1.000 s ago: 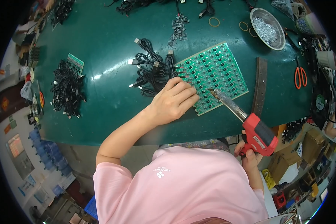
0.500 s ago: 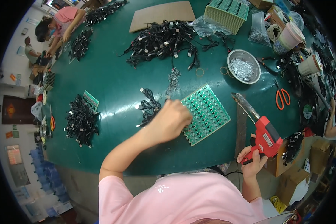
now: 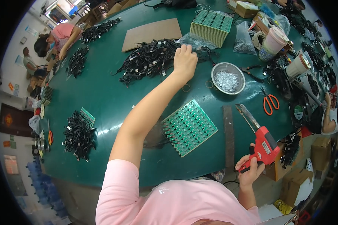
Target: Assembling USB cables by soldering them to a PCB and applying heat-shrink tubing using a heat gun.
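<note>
Green circuit board [image 3: 193, 127]: flat on the bench [image 3: 112, 97], set askew before the person, rows of small parts across it; dark wires [image 3: 169, 137] meet its left edge, partly blurred.
Dark bar [image 3: 228, 138]: just right of the board, lying lengthwise away from the person.
Red soldering gun [image 3: 266, 148]: right of the bar, metal tip pointing up and left, clear of the board.
Right hand [image 3: 250, 167]: fingers wrapped round the gun's grip.
Left hand [image 3: 186, 62]: beyond the board, at the right end of the heap of black cables [image 3: 148, 62], fingers bent; whether it grips a cable, I cannot tell.
Metal bowl [image 3: 229, 92]: beyond the bar, holding small silvery pieces.
Orange-handled scissors [image 3: 267, 108]: right of the bowl, nearer the person.
Board stack [image 3: 210, 33]: beyond the left hand.
Co-worker [image 3: 62, 35]: leaning over the bench, far left.
</note>
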### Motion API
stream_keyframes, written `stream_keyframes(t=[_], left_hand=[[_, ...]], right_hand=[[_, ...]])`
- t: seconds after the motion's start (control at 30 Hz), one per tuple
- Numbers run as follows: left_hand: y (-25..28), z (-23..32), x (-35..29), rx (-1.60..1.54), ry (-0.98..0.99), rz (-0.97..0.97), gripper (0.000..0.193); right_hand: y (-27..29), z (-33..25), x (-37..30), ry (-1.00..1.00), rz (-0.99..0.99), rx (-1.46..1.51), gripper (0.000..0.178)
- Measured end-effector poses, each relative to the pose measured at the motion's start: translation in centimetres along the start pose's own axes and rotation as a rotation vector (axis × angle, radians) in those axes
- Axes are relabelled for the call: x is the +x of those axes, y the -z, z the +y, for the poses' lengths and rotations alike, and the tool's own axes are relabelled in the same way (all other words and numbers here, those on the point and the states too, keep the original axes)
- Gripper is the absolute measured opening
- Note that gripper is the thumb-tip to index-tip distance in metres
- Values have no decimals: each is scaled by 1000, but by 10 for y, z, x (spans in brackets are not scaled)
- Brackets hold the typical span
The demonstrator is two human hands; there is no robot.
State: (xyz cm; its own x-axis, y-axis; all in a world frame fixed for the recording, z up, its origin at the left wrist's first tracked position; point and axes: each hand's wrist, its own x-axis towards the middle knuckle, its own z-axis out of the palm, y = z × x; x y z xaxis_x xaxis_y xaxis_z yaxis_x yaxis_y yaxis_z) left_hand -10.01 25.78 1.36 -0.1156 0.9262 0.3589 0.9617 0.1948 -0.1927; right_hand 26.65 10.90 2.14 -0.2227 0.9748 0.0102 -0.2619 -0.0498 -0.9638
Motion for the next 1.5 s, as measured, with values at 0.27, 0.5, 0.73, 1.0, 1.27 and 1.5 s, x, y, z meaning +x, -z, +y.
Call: stream_keyframes(t=[0.27,0.5,0.73,1.0,1.27,1.5], left_hand=[[58,-27,-67,-814,18,85,16],[72,-49,-128,-1327,195,23,13],[121,-20,-177,-1977,436,-265,69],[159,21,-224,-1829,284,-263,84],[144,48,-255,-1639,69,-2,82],[143,50,-264,-1486,151,-117,87]], right_hand=[[-7,3,13,21,69,-29,46],[-27,1,20,-38,14,77,46],[-56,1,14,-100,-73,99,48],[-121,5,13,-294,-260,23,46],[-134,14,13,-446,-442,149,52],[-129,13,10,-417,-453,49,53]])
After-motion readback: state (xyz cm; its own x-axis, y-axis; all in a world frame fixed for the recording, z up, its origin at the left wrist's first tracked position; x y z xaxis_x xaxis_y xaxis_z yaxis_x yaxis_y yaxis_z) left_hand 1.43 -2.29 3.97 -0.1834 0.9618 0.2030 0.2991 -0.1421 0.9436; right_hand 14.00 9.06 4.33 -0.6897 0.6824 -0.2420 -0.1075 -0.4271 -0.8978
